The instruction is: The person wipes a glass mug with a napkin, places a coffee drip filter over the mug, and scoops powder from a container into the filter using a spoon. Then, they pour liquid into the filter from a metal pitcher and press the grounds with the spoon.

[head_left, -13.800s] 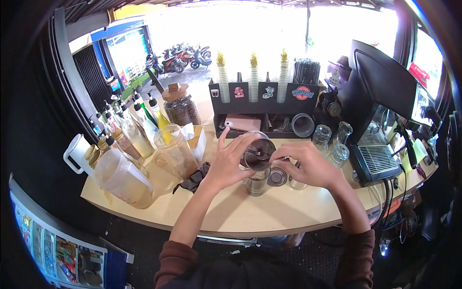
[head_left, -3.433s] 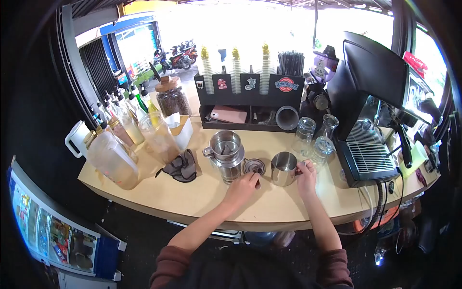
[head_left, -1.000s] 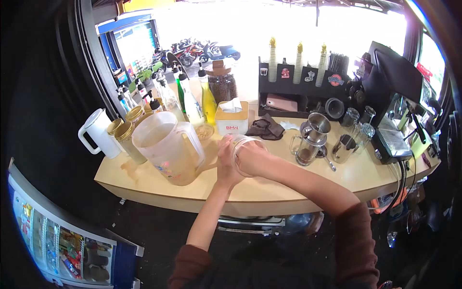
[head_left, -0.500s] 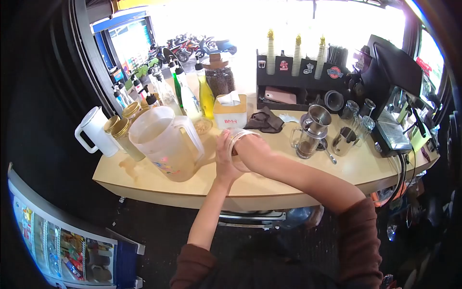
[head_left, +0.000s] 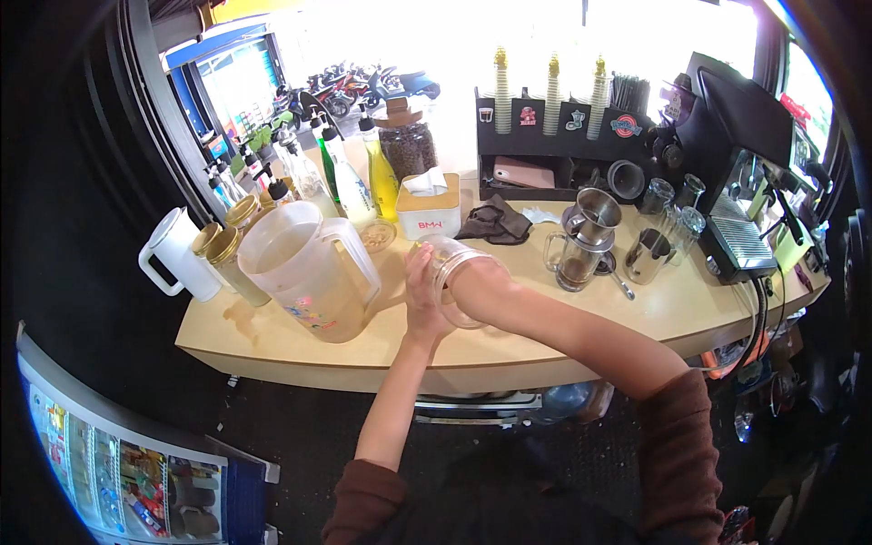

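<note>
A clear, wide-mouthed jar is tilted with its opening towards me, over the near part of the counter. My left hand is wrapped around the jar's left side and steadies it. Through the mouth reaches my right hand; its fingers are inside, and the wrist and jar wall hide what they do. Just left stands a large translucent plastic pitcher with a handle. Behind the jar are a small round lid and a white tissue box with a wooden top.
Pump bottles and gold-lidded jars line the left back. A dark cloth lies mid-counter. Rightward stand a glass mug with a metal filter, a steel milk jug, glasses and an espresso machine.
The view has shifted slightly, so the counter items sit a little further left. Both hands keep almost the same pose at the jar, the right one still inside it.
</note>
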